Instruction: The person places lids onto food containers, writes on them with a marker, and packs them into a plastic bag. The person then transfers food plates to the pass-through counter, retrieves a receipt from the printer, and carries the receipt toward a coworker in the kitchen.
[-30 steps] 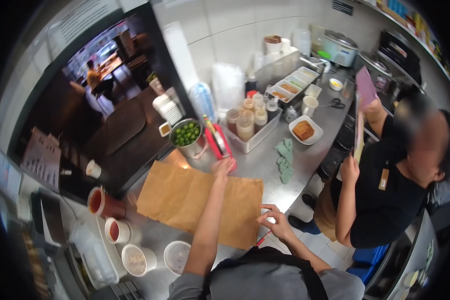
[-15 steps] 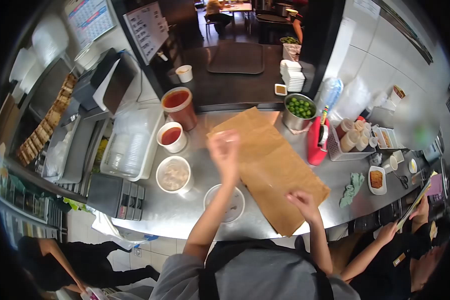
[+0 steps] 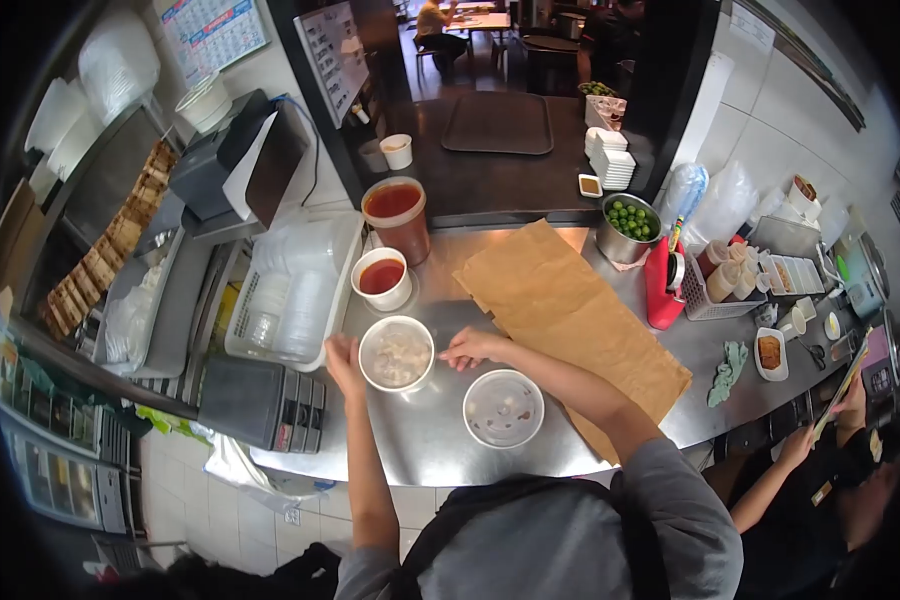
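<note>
A round white tub [image 3: 397,356] with pale food inside stands on the steel counter between my two hands. At its left side is my left hand [image 3: 345,368], fingers a little apart and nothing visible in them. My right hand [image 3: 475,348] is at the tub's right rim, its fingers bent together; whether they hold anything is too small to tell. Nearer to me, below my right forearm, sits a similar tub with a clear lid [image 3: 503,408]. Brown paper bags [image 3: 580,320] lie flat on the counter to the right, partly under my right forearm.
Behind the tub stand a small cup of red sauce [image 3: 381,278] and a larger red sauce container [image 3: 396,215]. A white basket [image 3: 338,300] holds clear lids at left. Green limes fill a metal pot [image 3: 628,246]. A co-worker's hand [image 3: 796,446] holds papers at right.
The view has turned left. My left hand has moved from above the brown bags to the tub's left side, and my right hand has left the bags' near edge for the tub's right rim.
</note>
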{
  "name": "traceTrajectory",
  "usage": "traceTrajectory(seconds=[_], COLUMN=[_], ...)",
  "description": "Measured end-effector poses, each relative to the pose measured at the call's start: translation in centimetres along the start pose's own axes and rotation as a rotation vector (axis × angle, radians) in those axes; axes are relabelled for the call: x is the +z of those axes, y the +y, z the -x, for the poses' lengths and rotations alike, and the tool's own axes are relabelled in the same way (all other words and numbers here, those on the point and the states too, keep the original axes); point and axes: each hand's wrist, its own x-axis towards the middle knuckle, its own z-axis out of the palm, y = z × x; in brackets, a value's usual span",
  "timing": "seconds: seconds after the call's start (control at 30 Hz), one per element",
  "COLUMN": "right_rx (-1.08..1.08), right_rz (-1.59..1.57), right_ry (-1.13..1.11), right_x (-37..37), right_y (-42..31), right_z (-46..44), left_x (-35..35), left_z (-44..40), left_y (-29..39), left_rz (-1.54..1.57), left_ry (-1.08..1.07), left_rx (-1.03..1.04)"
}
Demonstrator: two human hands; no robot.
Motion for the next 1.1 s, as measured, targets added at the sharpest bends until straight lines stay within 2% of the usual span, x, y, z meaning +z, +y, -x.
traceTrajectory(seconds=[0.03, 0.1, 0.17, 0.23, 0.27, 0.3, 0.33, 0.4, 0.43, 0.47, 0.5, 0.53, 0.57, 0.6, 0.63, 0.67, 0.73, 0.77, 0.83, 0.87, 0.9, 0.93, 0.97, 1.0, 1.03, 1.07, 1.1], right_rx=[0.031, 0.067, 0.111, 0.143, 0.176, 0.260, 0.164, 0.066, -0.187, -0.258, -0.292, -0.214, -0.206, -0.280, -0.285, -0.284, -0.182, -0.013, -0.182, -0.312, -0.400, -0.382, -0.388, -0.493, -0.381, -0.157, 0.139], right_rz=[-0.063, -0.089, -0.102, -0.018, 0.052, 0.148, 0.200, 0.272, 0.390, 0.298, -0.086, -0.363, -0.749, -0.732, -0.765, -0.768, -0.872, -0.879, -0.732, -0.701, -0.641, -0.537, -0.364, -0.372, -0.185, 0.229, 0.511], right_ry=[-0.033, -0.042, -0.098, -0.107, -0.096, -0.011, 0.075, 0.316, 0.578, 0.738, 0.824, 0.735, 0.370, 0.389, 0.222, 0.226, 0.043, 0.217, 0.339, 0.386, 0.506, 0.828, 1.057, 1.212, 1.416, 1.590, 1.785], right_x=[0.2, -0.3, -0.8, -1.7, -1.8, -1.9, -1.9, -1.0, -0.4, 0.6, 1.5, 2.3, 3.2, 5.0, 5.7, 5.4, 5.1, 4.4, 1.6, -0.8, -2.3, -4.5, -7.9, -10.7, -12.3, -16.0, -15.8], right_y=[0.1, -0.6, -0.8, -1.5, -2.1, -2.0, -2.0, -2.7, 0.9, -0.5, -1.0, -1.0, -0.8, -2.1, -1.1, -1.2, -1.9, -2.5, -2.6, -0.4, -0.8, 0.2, 3.8, 7.9, 9.7, 15.7, 18.8], right_z=[-0.5, -0.4, 0.1, 0.5, 0.6, -0.3, 0.0, 1.2, -3.0, -1.6, -1.5, -2.2, -2.1, -0.8, -3.4, -2.8, -0.9, 0.5, 5.0, 4.6, 10.5, 14.3, 16.3, 19.5, 25.9, 28.8, 33.8], left_x=[-0.1, 0.0, 0.5, 0.9, 1.0, 1.3, 1.3, 1.6, 1.5, 1.4, 1.1, 0.9, 1.8, 2.1, 2.3, 2.5, 2.5, 2.2, 0.3, -0.6, -1.4, -2.3, -3.8, -4.6, -3.8, -2.2, -0.2], left_z=[0.5, 2.1, 3.9, 5.1, 5.6, 5.9, 5.5, 5.8, 6.2, 6.5, 6.4, 6.1, 5.9, 6.0, 6.3, 6.6, 7.4, 7.6, 6.8, 7.1, 7.6, 7.0, 6.9, 5.6, 6.9, 8.9, 11.0], left_y=[-0.9, -2.3, -2.7, -3.0, -4.8, -5.6, -7.7, -6.7, -5.0, -3.6, -3.5, -3.8, -3.7, -3.5, -3.5, -3.3, -3.0, -2.4, 0.4, 1.9, 3.1, 2.8, 2.1, 0.3, 3.9, 10.3, 14.9], left_rz=[0.012, 0.126, 0.164, 0.090, 0.004, 0.055, 0.097, -0.131, -0.041, 0.046, 0.322, 0.589, 0.596, 0.598, 0.600, 0.603, 0.603, 0.602, 0.300, 0.164, 0.032, -0.188, -0.194, -0.191, -0.198, -0.204, -0.196], left_ry=[-0.018, -0.004, 0.006, -0.014, -0.020, 0.040, 0.056, 0.067, 0.038, 0.014, -0.060, -0.131, -0.161, -0.156, -0.143, -0.125, -0.088, -0.091, -0.165, -0.155, -0.144, -0.101, -0.114, -0.123, -0.102, -0.081, -0.082], left_rx=[0.007, -0.173, -0.217, -0.328, -0.260, -0.295, -0.309, -0.224, -0.260, -0.297, -0.360, -0.436, -0.436, -0.451, -0.465, -0.478, -0.502, -0.504, -0.844, -0.713, -0.583, -0.504, -0.377, -0.248, -0.075, 0.097, 0.097])
